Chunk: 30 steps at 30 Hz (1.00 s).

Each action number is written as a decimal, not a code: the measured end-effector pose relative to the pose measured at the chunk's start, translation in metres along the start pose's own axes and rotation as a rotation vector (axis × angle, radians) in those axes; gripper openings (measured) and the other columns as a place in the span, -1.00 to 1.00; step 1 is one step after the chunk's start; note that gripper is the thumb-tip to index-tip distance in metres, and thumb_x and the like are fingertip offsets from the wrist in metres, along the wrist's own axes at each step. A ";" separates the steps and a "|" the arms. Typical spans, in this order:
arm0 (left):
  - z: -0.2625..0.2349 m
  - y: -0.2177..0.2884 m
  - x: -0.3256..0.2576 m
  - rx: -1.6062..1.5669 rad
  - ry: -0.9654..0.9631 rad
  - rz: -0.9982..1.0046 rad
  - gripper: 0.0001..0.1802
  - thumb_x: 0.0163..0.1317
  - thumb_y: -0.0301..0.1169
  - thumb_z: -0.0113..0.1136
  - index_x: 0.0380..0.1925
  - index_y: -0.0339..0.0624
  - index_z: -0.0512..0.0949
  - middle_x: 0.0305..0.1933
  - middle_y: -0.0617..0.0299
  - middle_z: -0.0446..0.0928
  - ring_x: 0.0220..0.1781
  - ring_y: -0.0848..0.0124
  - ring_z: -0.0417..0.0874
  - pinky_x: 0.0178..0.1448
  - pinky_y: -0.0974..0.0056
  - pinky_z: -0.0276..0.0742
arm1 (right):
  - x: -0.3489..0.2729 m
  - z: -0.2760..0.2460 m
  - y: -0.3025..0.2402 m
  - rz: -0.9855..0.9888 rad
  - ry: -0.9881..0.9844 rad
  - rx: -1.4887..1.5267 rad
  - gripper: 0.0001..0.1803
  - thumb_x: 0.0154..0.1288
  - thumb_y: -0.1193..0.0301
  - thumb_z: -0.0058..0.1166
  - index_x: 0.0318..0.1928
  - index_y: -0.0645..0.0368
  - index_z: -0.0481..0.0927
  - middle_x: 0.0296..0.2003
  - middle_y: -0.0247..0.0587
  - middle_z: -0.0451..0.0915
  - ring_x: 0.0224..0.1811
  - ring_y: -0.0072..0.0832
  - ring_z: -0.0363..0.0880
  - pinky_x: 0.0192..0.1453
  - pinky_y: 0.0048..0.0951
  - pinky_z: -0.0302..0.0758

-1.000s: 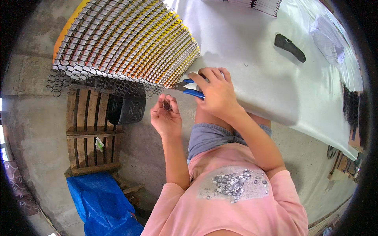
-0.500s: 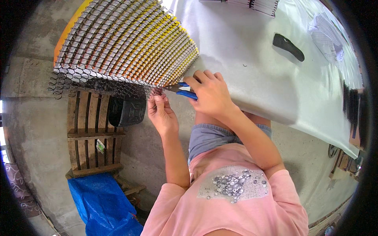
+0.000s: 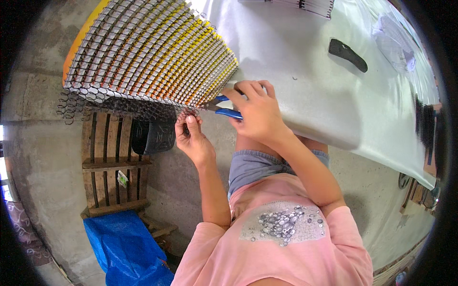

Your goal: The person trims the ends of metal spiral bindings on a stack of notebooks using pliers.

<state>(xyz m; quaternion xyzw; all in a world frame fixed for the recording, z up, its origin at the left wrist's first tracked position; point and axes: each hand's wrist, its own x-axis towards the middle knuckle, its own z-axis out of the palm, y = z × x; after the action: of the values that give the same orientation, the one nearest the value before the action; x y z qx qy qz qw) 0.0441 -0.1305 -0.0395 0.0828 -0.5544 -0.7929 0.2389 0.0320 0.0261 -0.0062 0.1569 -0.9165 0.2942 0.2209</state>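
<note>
Silver-and-yellow wire mesh mat (image 3: 148, 52), blue-handled pliers (image 3: 224, 108) at its curly edge

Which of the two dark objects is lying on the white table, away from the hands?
The flat black object at the table's far right; the other dark thing sits lower, by the wooden pallet.

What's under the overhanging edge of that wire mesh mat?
Under the mat lie a wooden pallet and a dark shoe on the concrete floor. The left hand pinches the mat's edge. The pallet's top is covered by mesh.
</note>
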 end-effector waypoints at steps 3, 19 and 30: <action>0.002 0.004 0.002 0.020 -0.010 0.013 -0.82 0.28 -0.40 0.12 -0.22 -0.27 0.46 -0.20 0.28 0.48 -0.26 0.51 0.46 -0.13 0.42 0.43 | 0.006 0.006 -0.001 -0.027 -0.002 -0.005 -0.44 -0.20 0.28 0.27 -0.04 -0.09 0.51 -0.19 -0.32 0.46 -0.05 -0.38 0.43 0.06 -0.12 0.23; -0.001 0.003 0.001 0.062 -0.011 0.018 -0.81 0.26 -0.41 0.15 -0.21 -0.28 0.45 -0.17 0.23 0.49 -0.25 0.51 0.47 -0.13 0.41 0.43 | 0.007 0.007 -0.006 -0.026 -0.072 -0.033 -0.51 -0.16 0.29 0.25 -0.09 -0.05 0.52 -0.26 -0.33 0.48 -0.19 -0.37 0.48 -0.17 -0.22 0.32; 0.005 0.007 -0.005 -0.002 0.013 0.013 -0.73 0.33 -0.38 0.03 -0.03 -0.26 0.40 -0.18 0.27 0.45 -0.25 0.51 0.43 -0.12 0.44 0.42 | 0.004 -0.003 -0.007 -0.003 0.023 -0.022 -0.44 -0.20 0.29 0.28 -0.05 -0.04 0.51 -0.17 -0.29 0.46 -0.03 -0.37 0.43 0.04 -0.06 0.23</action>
<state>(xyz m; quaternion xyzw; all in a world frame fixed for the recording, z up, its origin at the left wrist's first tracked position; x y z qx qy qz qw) 0.0485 -0.1257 -0.0322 0.0841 -0.5525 -0.7914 0.2478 0.0322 0.0214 0.0011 0.1525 -0.9169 0.2857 0.2334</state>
